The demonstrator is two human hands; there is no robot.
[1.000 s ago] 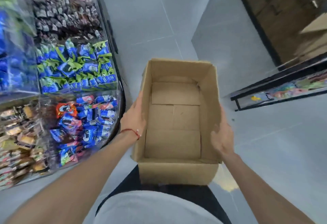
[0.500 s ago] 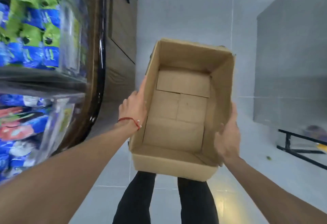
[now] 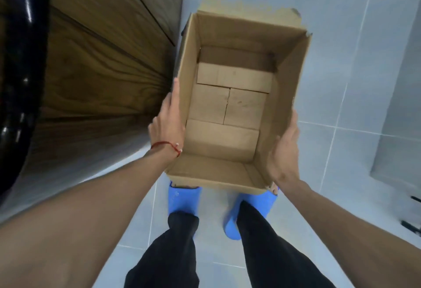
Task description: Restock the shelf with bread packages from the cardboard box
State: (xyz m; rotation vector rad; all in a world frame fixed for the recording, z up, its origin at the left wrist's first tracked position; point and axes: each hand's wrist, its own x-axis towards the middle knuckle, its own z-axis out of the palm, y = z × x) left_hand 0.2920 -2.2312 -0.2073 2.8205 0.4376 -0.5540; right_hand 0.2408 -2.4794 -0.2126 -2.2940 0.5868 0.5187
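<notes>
An open brown cardboard box (image 3: 280,96) hangs in front of me above the floor, tilted a little to the right. Nothing lies inside it; only its folded bottom flaps show. My left hand (image 3: 167,126), with a red string at the wrist, presses flat on the box's left wall. My right hand (image 3: 284,149) presses on the right wall near the front corner. Both hands carry the box between them. No bread packages and no shelf goods are in view.
A brown wood-grain base panel (image 3: 95,67) with a glossy black rim (image 3: 16,78) runs along the left. Grey floor tiles (image 3: 341,83) lie below. My legs in black trousers and blue slippers (image 3: 182,201) stand under the box. A black metal frame (image 3: 413,224) shows at the right edge.
My view has dropped downward: the snack shelves on the left have left the frame and my feet have come in. The box stays held between both hands, now lower and nearer the floor.
</notes>
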